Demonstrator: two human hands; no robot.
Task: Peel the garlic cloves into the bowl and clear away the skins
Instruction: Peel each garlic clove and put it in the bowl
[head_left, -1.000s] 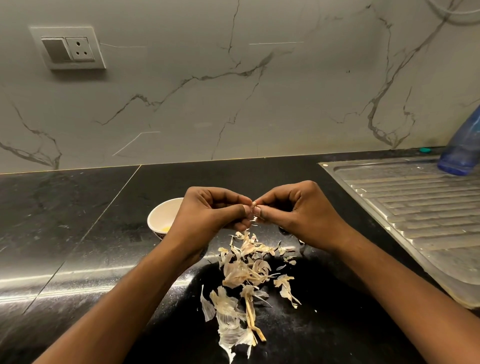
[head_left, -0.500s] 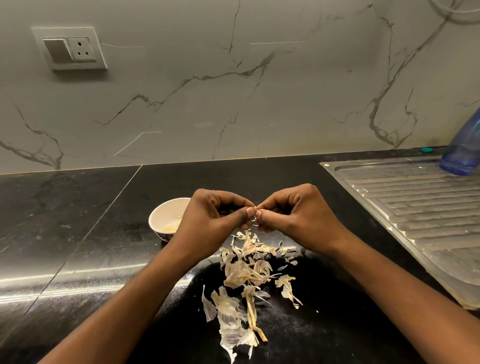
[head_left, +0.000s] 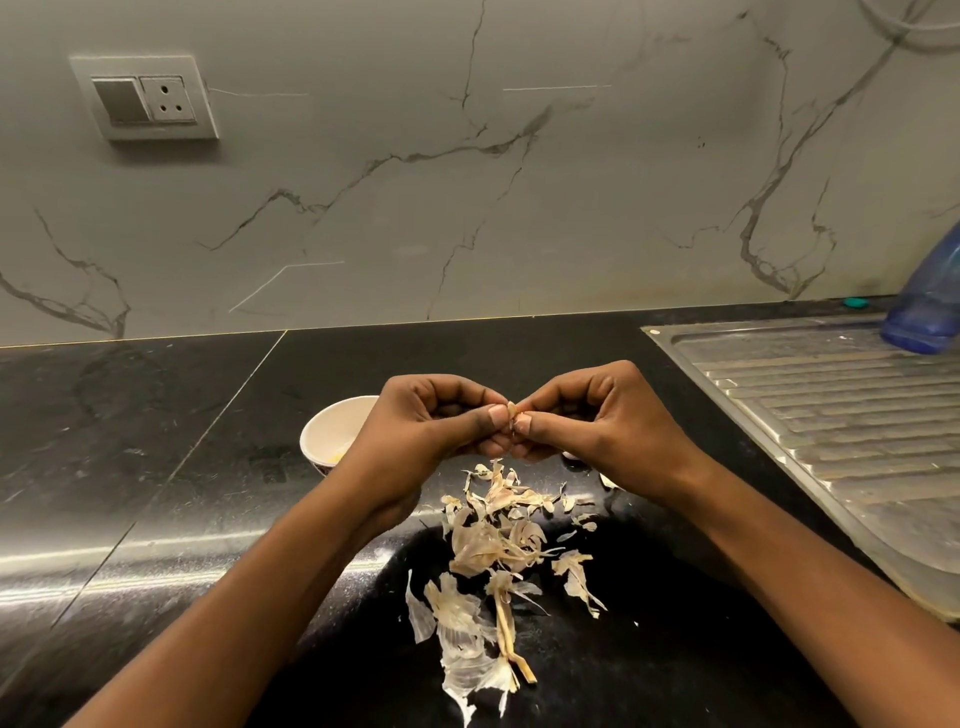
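My left hand (head_left: 431, 431) and my right hand (head_left: 597, 426) meet above the black counter, and both pinch a small garlic clove (head_left: 514, 413) between thumbs and fingertips. Only its papery tip shows. A small white bowl (head_left: 332, 431) stands just left of my left hand, partly hidden by it, with something yellowish at its bottom. A loose pile of garlic skins (head_left: 493, 551) lies on the counter below my hands and stretches toward me.
A steel sink drainboard (head_left: 831, 431) fills the right side, with a blue plastic bottle (head_left: 930, 301) at its far end. A marble wall with a switch and socket plate (head_left: 145, 98) rises behind the black counter (head_left: 130, 441).
Both hands have stayed together on the clove, shifting only slightly while the fingers work at it. The skin pile and bowl have not moved.
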